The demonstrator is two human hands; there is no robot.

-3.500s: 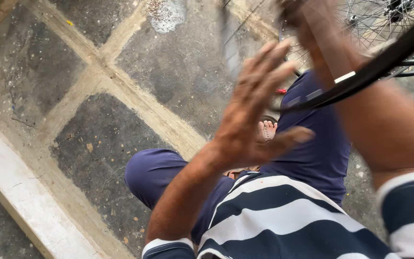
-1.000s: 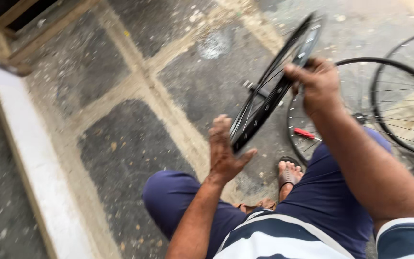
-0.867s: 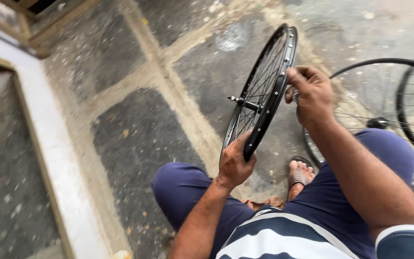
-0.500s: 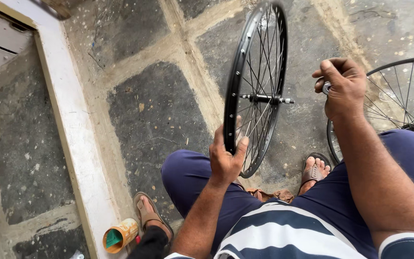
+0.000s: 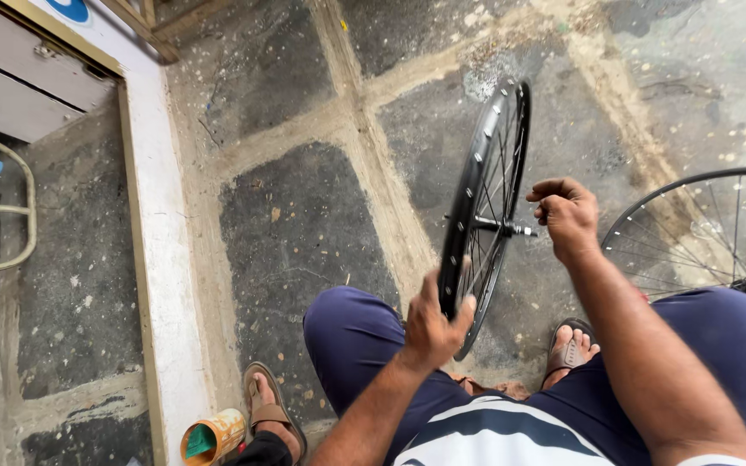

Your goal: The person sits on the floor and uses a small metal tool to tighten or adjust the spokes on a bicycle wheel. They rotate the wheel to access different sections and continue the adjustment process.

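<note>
A black-rimmed bicycle wheel (image 5: 485, 207) with silver spokes is showing against a floor (image 5: 304, 224) of dark grey speckled slabs that pale sandy joints are crossing; a second black rim (image 5: 701, 226) with thin silver spokes is lying at the right. Navy trousers (image 5: 351, 332) and a navy shirt with white stripes (image 5: 494, 436) are filling the foreground; brown sandals (image 5: 269, 406), an orange tin (image 5: 211, 437) with a green mark, and a white-painted kerb (image 5: 161, 276) are bordering it.

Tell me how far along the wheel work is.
Done: the wheel is bare, with no tyre on its rim, and is held upright. In hand: the left hand grips the rim at the bottom, and the right hand pinches the axle end at the hub. Left: hard to tell; a second wheel lies on the floor to the right, untouched.
</note>
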